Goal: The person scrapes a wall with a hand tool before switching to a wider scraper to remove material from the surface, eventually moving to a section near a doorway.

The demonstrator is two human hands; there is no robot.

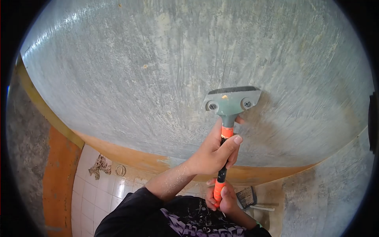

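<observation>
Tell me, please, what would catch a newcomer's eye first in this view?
The scraper stands out first: its wide blade is pressed flat against the scuffed grey wall at centre right. Both hands clasp its orange-and-black handle, the left hand high near the head, the right hand at the lower grip. Below the grey surface runs an orange band, then white tiles at lower left with a crumpled rag lying on them.
</observation>
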